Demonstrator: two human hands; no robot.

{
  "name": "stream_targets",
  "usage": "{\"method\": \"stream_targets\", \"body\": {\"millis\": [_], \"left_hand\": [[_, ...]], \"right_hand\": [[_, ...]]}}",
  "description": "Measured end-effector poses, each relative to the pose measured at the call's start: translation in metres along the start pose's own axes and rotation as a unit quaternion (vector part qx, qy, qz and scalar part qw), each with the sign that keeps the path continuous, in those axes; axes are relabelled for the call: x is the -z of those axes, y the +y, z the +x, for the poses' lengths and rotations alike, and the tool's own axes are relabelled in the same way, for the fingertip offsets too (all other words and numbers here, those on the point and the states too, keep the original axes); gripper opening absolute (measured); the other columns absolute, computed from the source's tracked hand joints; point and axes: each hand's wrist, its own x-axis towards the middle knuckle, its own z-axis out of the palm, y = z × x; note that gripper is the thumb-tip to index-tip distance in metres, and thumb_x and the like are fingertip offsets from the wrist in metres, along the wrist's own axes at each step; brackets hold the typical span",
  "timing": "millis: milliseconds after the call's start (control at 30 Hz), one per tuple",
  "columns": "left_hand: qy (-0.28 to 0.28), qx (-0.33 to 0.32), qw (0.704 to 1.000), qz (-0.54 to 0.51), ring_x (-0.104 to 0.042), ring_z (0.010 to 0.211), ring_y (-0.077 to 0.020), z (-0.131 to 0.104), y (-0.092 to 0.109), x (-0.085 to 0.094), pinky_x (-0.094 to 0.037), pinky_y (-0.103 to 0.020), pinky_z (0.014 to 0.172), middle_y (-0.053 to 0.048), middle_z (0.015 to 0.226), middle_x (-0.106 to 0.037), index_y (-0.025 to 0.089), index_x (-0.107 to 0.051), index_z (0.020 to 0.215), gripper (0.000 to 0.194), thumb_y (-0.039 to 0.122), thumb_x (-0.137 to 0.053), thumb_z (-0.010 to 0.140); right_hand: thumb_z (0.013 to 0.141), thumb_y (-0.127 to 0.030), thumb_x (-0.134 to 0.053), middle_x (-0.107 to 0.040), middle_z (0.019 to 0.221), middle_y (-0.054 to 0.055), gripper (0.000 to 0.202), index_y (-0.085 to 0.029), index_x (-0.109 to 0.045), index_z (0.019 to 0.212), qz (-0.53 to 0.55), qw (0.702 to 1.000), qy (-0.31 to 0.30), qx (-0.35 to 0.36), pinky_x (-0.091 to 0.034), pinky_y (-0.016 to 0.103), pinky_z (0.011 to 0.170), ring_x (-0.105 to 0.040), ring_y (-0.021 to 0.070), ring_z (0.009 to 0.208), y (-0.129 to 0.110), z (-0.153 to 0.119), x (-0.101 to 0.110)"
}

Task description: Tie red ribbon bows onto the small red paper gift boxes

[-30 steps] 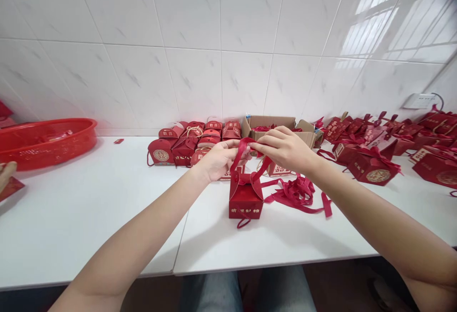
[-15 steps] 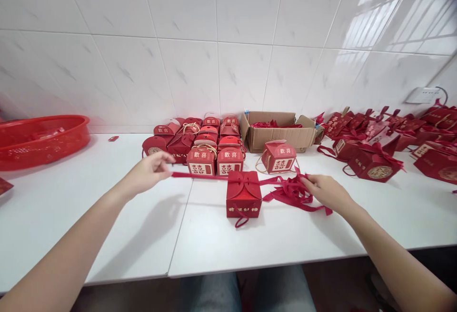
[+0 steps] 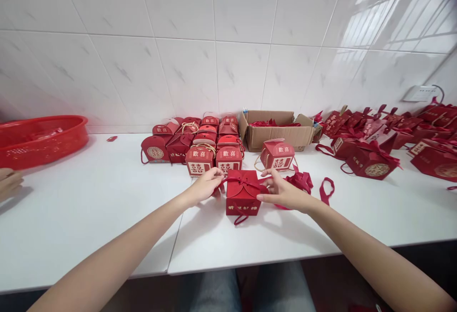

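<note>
Marbled white tiles (image 3: 185,69) rise behind the white table (image 3: 107,217), and here's the red box (image 3: 243,207) standing upright near its front edge, a ribbon (image 3: 235,179) across its top! Left hand (image 3: 205,187) has its fingertips closed on the ribbon at the box's left; right hand (image 3: 283,193) is half-curled at the other side, thumb by the box, its grip on the ribbon impossible to tell. Behind sit packed boxes (image 3: 200,160) and a carton (image 3: 278,138); far left, a basket (image 3: 76,136) and another person's hand (image 3: 10,182).
</note>
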Motion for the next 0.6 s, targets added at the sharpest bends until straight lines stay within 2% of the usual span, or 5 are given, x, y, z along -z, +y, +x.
{"method": "stream_targets", "body": {"millis": [100, 200, 333, 467, 600], "left_hand": [[-0.082, 0.050, 0.995, -0.008, -0.044, 0.041, -0.0111, 0.007, 0.000, 0.018, -0.036, -0.022, 0.040, 0.003, 0.054, -0.053, 0.018, -0.054, 0.093, 0.025, 0.038, -0.053, 0.080], [-0.192, 0.077, 0.978, -0.016, -0.036, 0.038, -0.0080, 0.005, 0.008, 0.042, -0.028, -0.019, 0.037, 0.002, 0.047, -0.050, 0.014, -0.064, 0.081, 0.022, 0.032, -0.068, 0.068], [-0.259, 0.057, 0.962, -0.066, -0.025, 0.036, -0.0063, -0.004, 0.025, 0.039, -0.024, -0.020, 0.038, 0.007, 0.038, -0.033, 0.013, -0.071, 0.081, 0.030, 0.041, -0.066, 0.071], [-0.075, -0.063, 0.992, -0.077, -0.020, 0.038, -0.0073, -0.010, 0.033, 0.002, -0.027, -0.021, 0.040, 0.010, 0.041, -0.024, 0.012, -0.068, 0.108, 0.046, 0.045, -0.046, 0.086], [0.048, -0.144, 0.988, -0.005, -0.033, 0.043, -0.0083, -0.012, 0.033, -0.028, -0.030, -0.021, 0.045, 0.004, 0.049, -0.047, 0.014, -0.069, 0.109, 0.035, 0.029, -0.047, 0.085]], "right_hand": [[0.073, -0.040, -0.072, -0.054, 0.091, -0.001, 0.053, -0.026, -0.038, 0.112, 0.104, 0.994, -0.034, -0.016, -0.045, 0.025, 0.060, -0.054, 0.0102, 0.068, 0.003, -0.003, 0.006], [0.074, -0.034, -0.068, -0.053, 0.082, -0.001, 0.023, -0.022, -0.054, 0.086, -0.002, 0.998, -0.037, 0.050, -0.042, 0.024, 0.058, -0.052, 0.0103, 0.065, 0.001, -0.007, 0.018], [0.070, -0.026, -0.064, -0.054, 0.079, 0.005, 0.012, -0.018, -0.061, 0.062, -0.190, 0.965, 0.141, 0.114, -0.043, 0.034, 0.072, -0.053, 0.0189, 0.074, -0.002, 0.004, 0.019], [0.077, -0.032, -0.053, -0.053, 0.083, 0.008, 0.021, -0.018, -0.058, 0.062, -0.147, 0.946, 0.255, 0.137, -0.040, 0.037, 0.079, -0.051, 0.0210, 0.080, -0.004, 0.025, 0.002], [0.073, -0.039, -0.060, -0.057, 0.072, 0.004, 0.027, -0.017, -0.060, 0.057, -0.082, 0.971, 0.175, 0.144, -0.043, 0.030, 0.067, -0.053, 0.0160, 0.069, -0.017, 0.032, -0.016]]}}
